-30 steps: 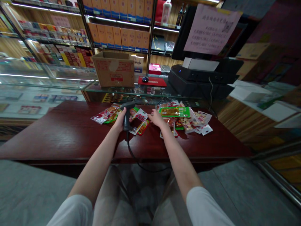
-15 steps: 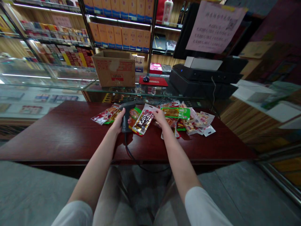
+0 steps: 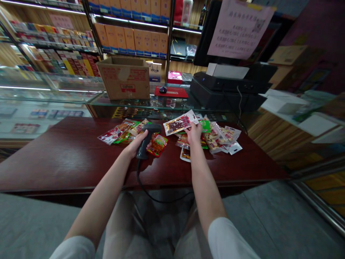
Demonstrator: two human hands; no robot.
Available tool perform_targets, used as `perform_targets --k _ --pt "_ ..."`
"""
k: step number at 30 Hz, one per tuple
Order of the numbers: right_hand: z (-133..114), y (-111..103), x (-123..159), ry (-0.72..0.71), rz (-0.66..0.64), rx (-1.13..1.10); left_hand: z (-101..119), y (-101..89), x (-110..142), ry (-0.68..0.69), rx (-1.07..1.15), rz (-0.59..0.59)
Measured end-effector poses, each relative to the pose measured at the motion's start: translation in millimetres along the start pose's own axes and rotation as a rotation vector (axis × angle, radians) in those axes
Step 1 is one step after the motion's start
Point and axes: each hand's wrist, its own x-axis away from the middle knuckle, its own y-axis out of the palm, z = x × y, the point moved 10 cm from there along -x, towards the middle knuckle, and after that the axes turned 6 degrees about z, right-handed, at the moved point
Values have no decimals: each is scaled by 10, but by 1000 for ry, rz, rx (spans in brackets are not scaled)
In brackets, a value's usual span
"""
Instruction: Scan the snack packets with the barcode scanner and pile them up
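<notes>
My left hand (image 3: pixel 137 143) is wrapped round the grip of a black barcode scanner (image 3: pixel 144 144), whose head points right and whose cable hangs over the table's front edge. Between the fingers of my right hand (image 3: pixel 193 132) is the right end of a white-edged snack packet (image 3: pixel 178 124) with a clear, dark-filled window. It is held tilted above a heap of snack packets (image 3: pixel 215 136). Just right of the scanner lies a red and green snack packet (image 3: pixel 158 145). More snack packets (image 3: pixel 120 131) are piled to the scanner's left.
The dark red wooden table (image 3: pixel 81 162) has a glass counter behind it. On the counter stand an open cardboard box (image 3: pixel 125 79), a mouse on a red mat (image 3: pixel 172 92) and a black cash register unit (image 3: pixel 229 90). Shelves of boxed goods line the back.
My right hand has moved the packet up and right, away from the scanner, and turned it flatter. The red and green packet beside the scanner is now uncovered. The view has shifted slightly.
</notes>
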Motion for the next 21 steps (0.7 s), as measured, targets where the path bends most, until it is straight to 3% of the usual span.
perform_targets --k 6,17,21 --pt "2 15 57 21 17 -40 -63 149 19 -9 -136 -95" --pt "17 95 122 21 -14 -60 -82 266 -15 54 -159 -130" --pt "-7 78 142 -26 3 -7 -134 282 -5 -6 -155 -125"
